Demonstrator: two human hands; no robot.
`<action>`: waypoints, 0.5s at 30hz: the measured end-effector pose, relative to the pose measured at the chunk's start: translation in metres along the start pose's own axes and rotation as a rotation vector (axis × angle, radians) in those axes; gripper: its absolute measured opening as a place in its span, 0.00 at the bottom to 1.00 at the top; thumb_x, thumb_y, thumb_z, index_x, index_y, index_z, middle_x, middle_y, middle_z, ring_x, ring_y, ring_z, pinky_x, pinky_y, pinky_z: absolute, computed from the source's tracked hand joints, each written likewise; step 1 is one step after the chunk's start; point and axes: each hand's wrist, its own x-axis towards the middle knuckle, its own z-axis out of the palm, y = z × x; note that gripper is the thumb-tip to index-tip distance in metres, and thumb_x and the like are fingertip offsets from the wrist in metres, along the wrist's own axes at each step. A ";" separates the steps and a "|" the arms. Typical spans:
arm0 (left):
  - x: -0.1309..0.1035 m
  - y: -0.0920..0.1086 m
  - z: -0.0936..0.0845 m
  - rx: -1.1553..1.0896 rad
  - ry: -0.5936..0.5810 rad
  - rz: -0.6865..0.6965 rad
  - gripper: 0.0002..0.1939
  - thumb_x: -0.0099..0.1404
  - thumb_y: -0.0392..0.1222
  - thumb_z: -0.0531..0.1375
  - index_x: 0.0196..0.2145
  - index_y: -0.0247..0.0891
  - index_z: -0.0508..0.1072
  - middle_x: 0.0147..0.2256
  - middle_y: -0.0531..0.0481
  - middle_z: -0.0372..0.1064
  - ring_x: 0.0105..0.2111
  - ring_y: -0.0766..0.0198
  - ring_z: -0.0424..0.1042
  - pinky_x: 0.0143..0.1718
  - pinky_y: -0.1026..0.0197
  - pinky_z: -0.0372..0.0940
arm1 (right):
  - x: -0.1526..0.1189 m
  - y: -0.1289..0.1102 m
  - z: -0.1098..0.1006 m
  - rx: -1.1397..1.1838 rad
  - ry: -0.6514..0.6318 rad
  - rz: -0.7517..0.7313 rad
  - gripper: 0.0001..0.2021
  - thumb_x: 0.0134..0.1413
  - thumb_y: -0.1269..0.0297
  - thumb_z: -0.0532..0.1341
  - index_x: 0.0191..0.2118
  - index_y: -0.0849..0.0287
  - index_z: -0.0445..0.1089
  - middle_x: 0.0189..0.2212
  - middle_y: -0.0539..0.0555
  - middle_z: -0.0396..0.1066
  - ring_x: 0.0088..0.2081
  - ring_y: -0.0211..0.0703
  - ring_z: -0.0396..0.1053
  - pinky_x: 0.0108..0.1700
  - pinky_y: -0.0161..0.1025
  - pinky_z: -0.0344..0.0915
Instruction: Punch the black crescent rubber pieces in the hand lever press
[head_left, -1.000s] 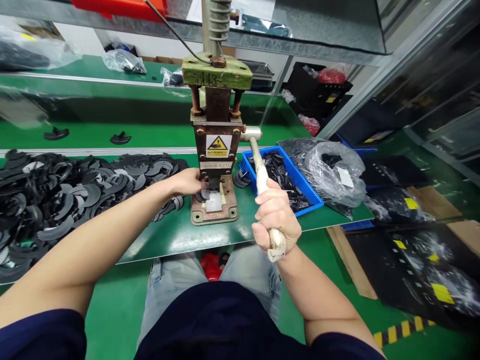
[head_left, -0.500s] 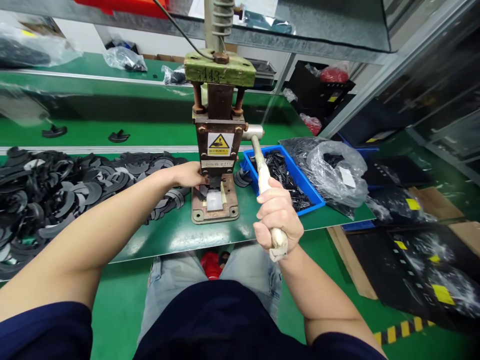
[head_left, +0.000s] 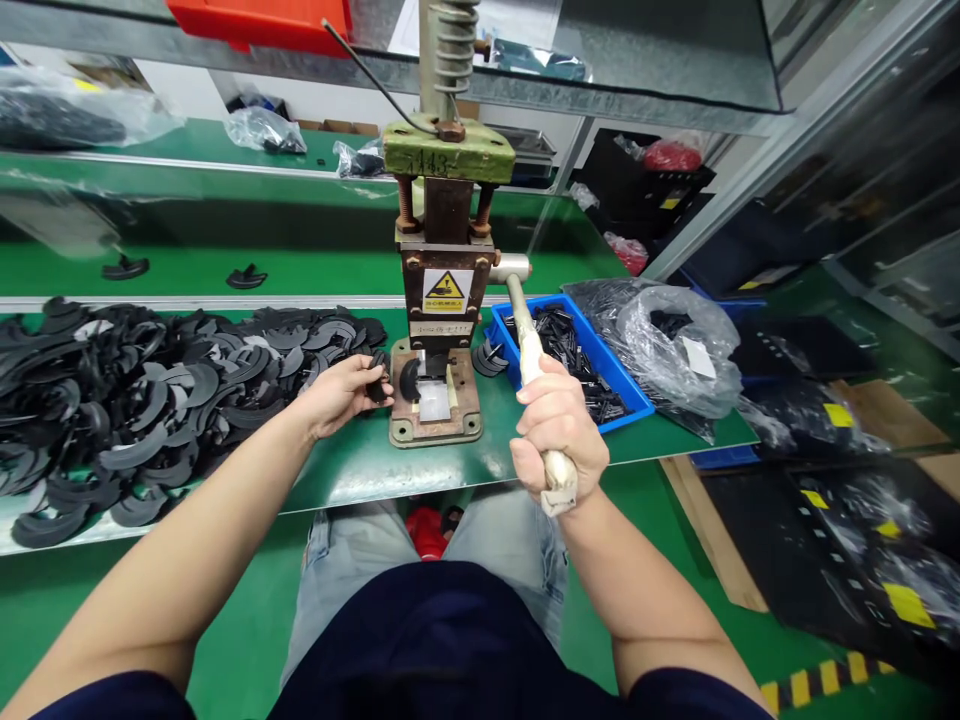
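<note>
A hand-operated press [head_left: 442, 260] stands upright on the green workbench, a warning label on its front. My right hand [head_left: 559, 425] is wrapped round its tape-covered lever [head_left: 529, 345], which slopes down toward me. Left of the press base [head_left: 431, 432], my left hand [head_left: 341, 393] pinches a black curved plastic part [head_left: 379, 380] between thumb and fingers. Another dark curved piece [head_left: 409, 380] sits on the base, beside a pale metal block [head_left: 433, 402] under the ram. My fingers partly hide the held part.
A wide heap of black curved parts [head_left: 165, 400] covers the bench on the left. Right of the press stand a blue tray [head_left: 637, 408] of small black pieces and a clear plastic bag [head_left: 660, 340]. A few curved parts [head_left: 489, 358] lie beside the tray. A metal shelf [head_left: 637, 85] hangs above.
My left hand has drawn back leftward from under the press ram and now shows a black curved part in its fingers. My right hand stays on the lever, nearly unmoved.
</note>
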 end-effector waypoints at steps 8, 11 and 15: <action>0.024 -0.011 0.008 0.663 0.164 0.198 0.18 0.53 0.50 0.76 0.36 0.38 0.79 0.30 0.49 0.78 0.25 0.62 0.73 0.25 0.64 0.63 | 0.009 -0.005 -0.002 0.009 -0.011 0.013 0.08 0.53 0.67 0.67 0.29 0.49 0.67 0.26 0.45 0.70 0.41 0.45 0.76 0.66 0.66 0.71; 0.031 -0.018 0.008 0.681 0.138 0.187 0.17 0.57 0.53 0.73 0.37 0.37 0.81 0.30 0.47 0.80 0.25 0.61 0.75 0.25 0.64 0.64 | 0.015 -0.009 -0.003 0.006 -0.016 0.004 0.09 0.53 0.68 0.67 0.29 0.50 0.66 0.26 0.45 0.69 0.40 0.44 0.75 0.64 0.65 0.72; 0.033 -0.020 0.009 0.600 0.116 0.121 0.20 0.56 0.53 0.74 0.40 0.38 0.80 0.24 0.50 0.76 0.16 0.65 0.67 0.17 0.66 0.53 | 0.022 -0.012 -0.003 0.015 -0.007 0.006 0.09 0.54 0.67 0.67 0.28 0.51 0.66 0.25 0.44 0.68 0.40 0.44 0.75 0.65 0.65 0.72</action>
